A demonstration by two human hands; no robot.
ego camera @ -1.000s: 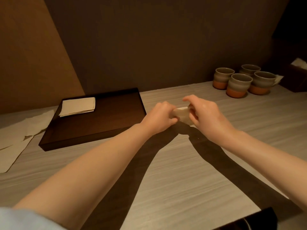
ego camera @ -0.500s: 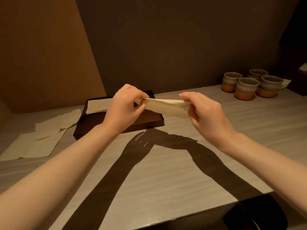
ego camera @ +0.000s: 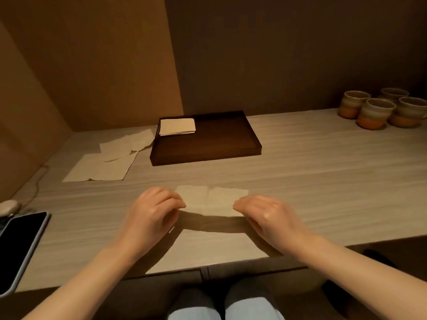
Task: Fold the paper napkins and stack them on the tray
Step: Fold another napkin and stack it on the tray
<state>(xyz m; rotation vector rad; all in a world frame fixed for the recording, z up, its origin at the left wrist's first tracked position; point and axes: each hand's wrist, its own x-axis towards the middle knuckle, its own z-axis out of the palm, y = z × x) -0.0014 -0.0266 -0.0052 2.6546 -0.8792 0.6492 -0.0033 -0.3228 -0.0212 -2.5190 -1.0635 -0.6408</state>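
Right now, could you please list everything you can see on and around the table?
Napkin being folded: one, cream, front centre of the table, held at both ends.
Folded napkins: a small stack, cream, back-left corner of the tray.
Tray: one, dark brown, centre back.
Unfolded napkins: several, cream, left of the tray.
Cups: four, grey over orange, back right.
Phone: one, black screen, front left edge.
Table: one, pale wood grain.
Left hand: at the napkin's left end.
Right hand: at its right end.

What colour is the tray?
Dark brown; the tray shows best in the head view.
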